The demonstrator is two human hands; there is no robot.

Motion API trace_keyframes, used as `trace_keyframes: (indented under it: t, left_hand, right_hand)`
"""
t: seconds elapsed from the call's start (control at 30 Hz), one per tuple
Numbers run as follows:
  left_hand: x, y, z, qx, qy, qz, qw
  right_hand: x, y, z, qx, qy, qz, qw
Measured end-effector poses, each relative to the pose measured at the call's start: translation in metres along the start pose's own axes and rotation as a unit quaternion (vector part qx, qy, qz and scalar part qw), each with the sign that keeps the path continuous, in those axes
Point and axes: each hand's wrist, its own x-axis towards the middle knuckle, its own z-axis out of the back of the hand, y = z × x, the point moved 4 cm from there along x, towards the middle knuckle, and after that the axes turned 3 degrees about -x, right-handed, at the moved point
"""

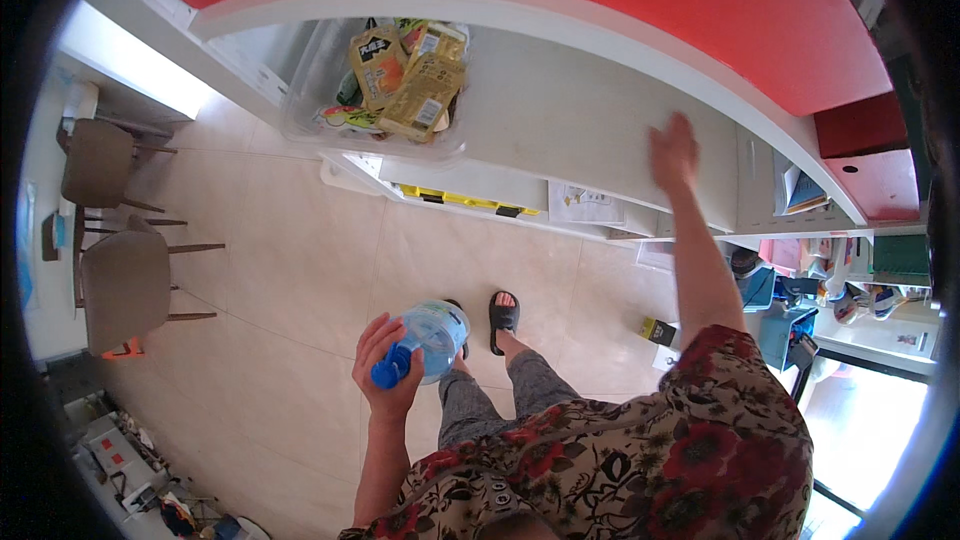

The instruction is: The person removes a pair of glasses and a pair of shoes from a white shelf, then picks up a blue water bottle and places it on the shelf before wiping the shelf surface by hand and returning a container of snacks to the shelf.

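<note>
My left hand [382,367] grips a large clear plastic bottle [437,334] near its neck. The bottle has a blue cap [391,366] with a handle and is tilted, its cap towards me. Blurred by motion, my right hand [676,154] is over the bare right part of a white shelf [570,97]. Its thumb stands apart from the fingers, and nothing shows in it. Whether it touches the shelf I cannot tell. A clear plastic bin [300,120] at the shelf's left end contains several packaged items, among them a gold packet [424,97].
Red storage boxes [675,7] stand on the level above. Below are a yellow case [469,199] and a paper sheet [585,202]. Grey chairs [126,289] are on the left. A small box [658,331] lies at the right, near blue bins [784,334].
</note>
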Motion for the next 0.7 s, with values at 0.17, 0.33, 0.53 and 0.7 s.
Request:
trace_keyframes:
  t: [0.17, 0.33, 0.53, 0.7]
  left_hand:
    - [0.0, 0.025, 0.0, 0.01, 0.047, -0.006, 0.999]
    - [0.015, 0.023, 0.007, 0.005, 0.066, -0.031, 0.997]
    - [0.028, 0.02, 0.037, -0.007, 0.041, -0.045, 0.998]
    - [0.034, 0.019, 0.039, -0.018, 0.029, -0.071, 0.997]
  right_hand:
    - [-0.018, 0.028, -0.001, -0.013, -0.016, -0.019, 1.0]
    - [-0.047, 0.224, -0.006, 0.032, -0.065, 0.236, 0.969]
    - [-0.108, 0.166, 0.009, 0.009, 0.021, 0.231, 0.973]
    - [-0.056, 0.137, -0.005, -0.038, 0.005, 0.099, 0.994]
